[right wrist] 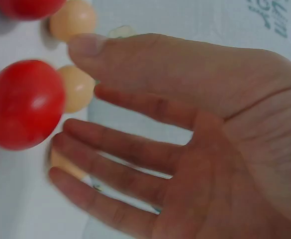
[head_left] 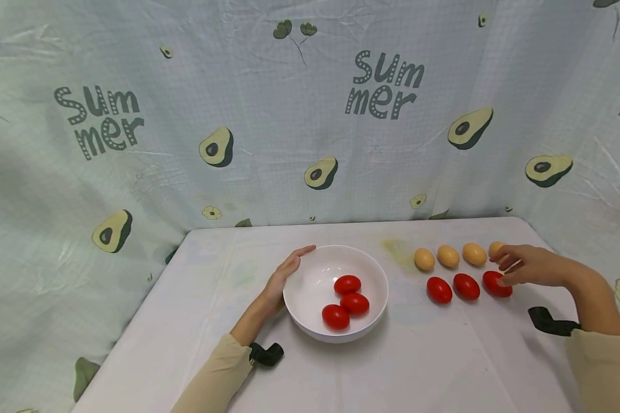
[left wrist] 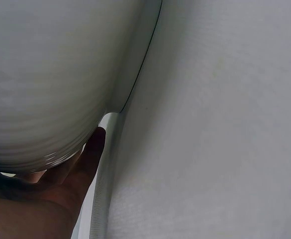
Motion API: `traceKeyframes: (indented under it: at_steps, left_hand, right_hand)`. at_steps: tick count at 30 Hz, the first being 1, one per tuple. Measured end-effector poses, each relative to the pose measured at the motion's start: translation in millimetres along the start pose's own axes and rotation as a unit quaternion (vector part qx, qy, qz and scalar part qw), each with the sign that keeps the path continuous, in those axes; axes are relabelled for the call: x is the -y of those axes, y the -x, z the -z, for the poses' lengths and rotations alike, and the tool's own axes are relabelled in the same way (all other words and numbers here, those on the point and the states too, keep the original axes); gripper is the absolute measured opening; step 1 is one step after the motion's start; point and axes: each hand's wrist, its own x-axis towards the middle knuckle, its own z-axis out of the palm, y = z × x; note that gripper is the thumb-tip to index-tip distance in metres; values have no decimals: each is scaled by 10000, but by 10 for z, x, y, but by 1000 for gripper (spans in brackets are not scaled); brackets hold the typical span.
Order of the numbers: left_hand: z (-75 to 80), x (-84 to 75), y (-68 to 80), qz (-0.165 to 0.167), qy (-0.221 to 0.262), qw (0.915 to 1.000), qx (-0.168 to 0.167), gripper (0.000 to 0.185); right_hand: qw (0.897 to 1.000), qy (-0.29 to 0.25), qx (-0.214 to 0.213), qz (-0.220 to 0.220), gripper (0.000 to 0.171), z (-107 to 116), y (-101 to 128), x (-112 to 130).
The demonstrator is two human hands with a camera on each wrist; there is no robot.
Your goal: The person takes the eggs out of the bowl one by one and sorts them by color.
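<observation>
Hands flank a spread of egg-shaped pieces on a white, cloth-covered bench (head_left: 196,321): the left hand (head_left: 284,275) lies with fingers straight along the left outer wall of a smooth, glossy white bowl (head_left: 302,287), palm pressed to its rounded side, a contact the left wrist view shows up close as a fingertip set against the curved ceramic-looking wall where it meets the bench. Inside the bowl rest three shiny red eggs (head_left: 347,302), clustered just right of its centre and touching one another. To the right of the bowl, well apart from it, two rows run left to right: a far row of matte tan eggs (head_left: 448,256), four in view with the rightmost partly hidden behind the fingers, and a near row of three glossy red ovals. The right hand (head_left: 527,267) hovers over the right end of both rows, fingers loosely spread and slightly bent, gripping nothing; its fingertips sit at the rightmost red egg (head_left: 496,284), and whether they actually touch it cannot be told. The right wrist view shows the open palm with that red egg (right wrist: 23,104) just beyond the fingertips and a tan one beside it. Both arms wear beige sleeves and black wrist straps. Behind the bench hangs a creased pale backdrop (head_left: 268,115) printed with avocados and the word "summer".
</observation>
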Motion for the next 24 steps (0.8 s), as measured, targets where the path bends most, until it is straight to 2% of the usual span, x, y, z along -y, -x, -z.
traceKeyframes:
  at_steps: [7,13,24]
  left_hand:
    - [-7,0,-9,-12,8,10000,10,51]
    - [-21,2,-12,-33,42,10000,-32,52]
    - [-19,7,-6,-10,63,9999,-112,52]
  right_hand:
    - [9938,200,-833,713,46,-8,38,275]
    - [9884,35,-1059,1084,37,-35,37,492]
    - [9760,-159,-1558,1516,34,-158,-2,822]
